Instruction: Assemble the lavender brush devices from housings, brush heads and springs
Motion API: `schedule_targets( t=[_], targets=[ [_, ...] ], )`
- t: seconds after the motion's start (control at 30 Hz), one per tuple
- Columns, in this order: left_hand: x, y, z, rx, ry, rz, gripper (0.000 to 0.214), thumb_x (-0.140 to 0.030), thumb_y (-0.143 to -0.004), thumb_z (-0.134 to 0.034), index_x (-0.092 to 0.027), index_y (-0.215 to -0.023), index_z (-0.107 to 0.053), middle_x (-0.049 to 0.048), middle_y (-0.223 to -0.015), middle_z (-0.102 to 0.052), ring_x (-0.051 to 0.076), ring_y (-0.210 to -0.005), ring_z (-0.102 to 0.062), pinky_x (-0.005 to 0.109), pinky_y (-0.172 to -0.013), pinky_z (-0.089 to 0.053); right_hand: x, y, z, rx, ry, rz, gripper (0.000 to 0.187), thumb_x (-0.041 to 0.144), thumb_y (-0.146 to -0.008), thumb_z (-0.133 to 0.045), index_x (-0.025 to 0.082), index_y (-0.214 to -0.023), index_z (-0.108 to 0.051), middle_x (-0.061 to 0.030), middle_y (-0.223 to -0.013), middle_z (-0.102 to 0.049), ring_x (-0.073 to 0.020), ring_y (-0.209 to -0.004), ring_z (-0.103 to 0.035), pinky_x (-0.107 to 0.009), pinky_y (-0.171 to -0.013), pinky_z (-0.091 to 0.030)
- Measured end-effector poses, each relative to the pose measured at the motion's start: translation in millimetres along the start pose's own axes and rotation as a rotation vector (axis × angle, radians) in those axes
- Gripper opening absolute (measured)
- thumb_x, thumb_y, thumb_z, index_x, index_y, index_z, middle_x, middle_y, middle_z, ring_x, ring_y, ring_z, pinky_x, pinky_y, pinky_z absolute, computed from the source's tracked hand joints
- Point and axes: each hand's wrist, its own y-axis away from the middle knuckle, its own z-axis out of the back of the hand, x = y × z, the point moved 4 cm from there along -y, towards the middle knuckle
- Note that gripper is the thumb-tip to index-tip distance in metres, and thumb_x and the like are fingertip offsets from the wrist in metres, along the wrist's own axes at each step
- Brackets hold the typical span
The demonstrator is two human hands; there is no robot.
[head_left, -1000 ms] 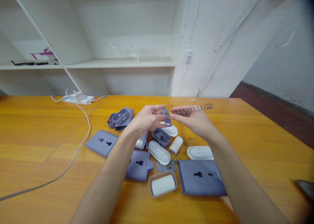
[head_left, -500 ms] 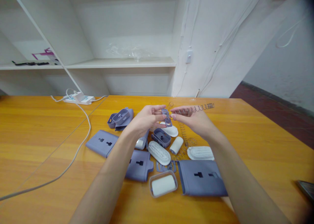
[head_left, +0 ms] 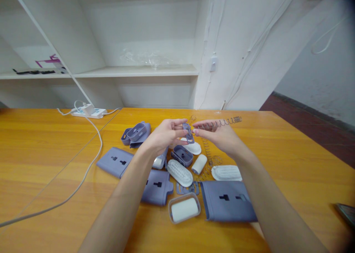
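Observation:
Above the middle of the wooden table [head_left: 41, 153], my left hand [head_left: 163, 136] and my right hand [head_left: 219, 134] meet at a small purple slotted plastic piece [head_left: 189, 132]. The left pinches it with thumb and fingers. The right hand's fingertips touch its right edge and also pinch the end of a long thin metal spring [head_left: 222, 123], which stretches right and away. Below the hands lie purple plastic covers [head_left: 227, 200], a purple tray part [head_left: 182, 155], white brush heads [head_left: 179, 172] and a white roller [head_left: 199, 163].
A clear box with a white block [head_left: 184, 208] sits near me. More purple parts [head_left: 136, 133] lie at the left. A white power strip [head_left: 88, 112] and its cable [head_left: 83, 175] cross the left side. A dark flat object [head_left: 345, 211] lies at the right edge. White shelves [head_left: 135, 71] stand behind.
Almost nothing differs. The purple piece has tilted slightly between my fingers, and the far end of the spring has shifted a little.

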Motion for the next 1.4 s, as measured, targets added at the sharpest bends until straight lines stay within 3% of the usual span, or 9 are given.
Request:
schedule_targets(
  t=[0.37, 0.83, 1.07, 1.4],
  targets=[
    [0, 0, -1.0, -0.011, -0.007, 0.008, 0.061, -0.003, -0.077, -0.065, -0.006, -0.136, -0.05, 0.0136, -0.099, -0.07, 0.014, -0.074, -0.066, 0.031, -0.07, -0.059, 0, 0, 1, 0.004, 0.008, 0.006, 0.023, 0.03, -0.067, -0.076, 0.016, -0.085, -0.074, -0.0072, -0.085, -0.076, -0.0211, -0.082, -0.071, -0.037, -0.081, -0.056],
    [1, -2, -5.5, -0.091, -0.019, 0.026, 0.058, 0.001, -0.074, -0.063, -0.002, -0.131, -0.053, 0.0121, -0.083, -0.073, 0.015, -0.064, -0.067, 0.028, -0.063, -0.057, -3, -1, -4, 0.024, 0.055, 0.055, 0.023, 0.03, -0.072, -0.073, 0.016, -0.09, -0.074, -0.0083, -0.09, -0.076, -0.0221, -0.086, -0.071, -0.037, -0.082, -0.055],
    [2, -1, -6.6, -0.084, 0.031, 0.002, 0.065, 0.003, -0.071, -0.065, -0.003, -0.134, -0.051, 0.0143, -0.092, -0.073, 0.015, -0.068, -0.068, 0.026, -0.062, -0.055, 2, 2, -4, 0.001, 0.142, 0.098, 0.018, 0.026, -0.074, -0.071, 0.018, -0.09, -0.074, -0.007, -0.091, -0.076, -0.0222, -0.087, -0.071, -0.037, -0.083, -0.055],
    [2, -3, -9.2, -0.012, -0.076, -0.077, 0.065, -0.001, -0.081, -0.055, -0.009, -0.143, -0.04, 0.0173, -0.113, -0.069, 0.016, -0.079, -0.069, 0.028, -0.066, -0.056, 9, 5, -5, 0.011, 0.247, 0.189, 0.016, 0.023, -0.079, -0.067, 0.019, -0.093, -0.074, -0.0043, -0.092, -0.077, -0.0202, -0.086, -0.071, -0.033, -0.08, -0.055]
  ],
)
